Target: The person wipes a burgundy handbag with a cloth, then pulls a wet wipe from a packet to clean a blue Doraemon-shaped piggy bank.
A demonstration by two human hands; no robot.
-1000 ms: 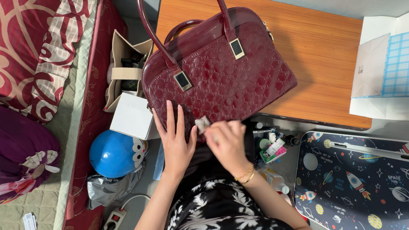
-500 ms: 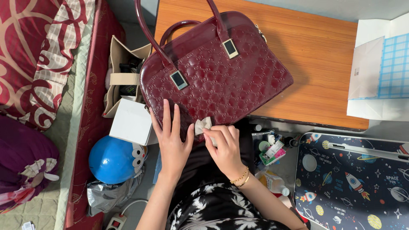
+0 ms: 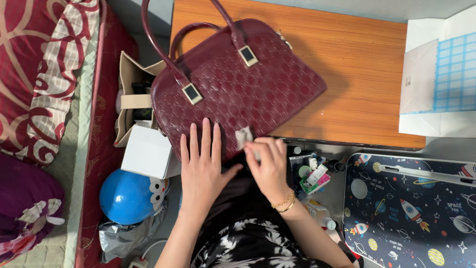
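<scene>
A dark red embossed handbag (image 3: 233, 94) is laid on the wooden surface (image 3: 357, 74), its lower edge overhanging. The left hand (image 3: 203, 166) is spread flat against that edge. A small grey cloth (image 3: 243, 137) is pinched by the right hand (image 3: 270, 166) and pressed to the handbag just beside it.

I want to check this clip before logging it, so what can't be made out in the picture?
Head view only:
- The lower edge of the dark red handbag is hidden under the left hand and right hand.
- The small grey cloth: mostly covered by the right hand's fingers.
- The small bottles and tubes are too small to identify.
- The white paper bag is cut off by the right edge.
</scene>
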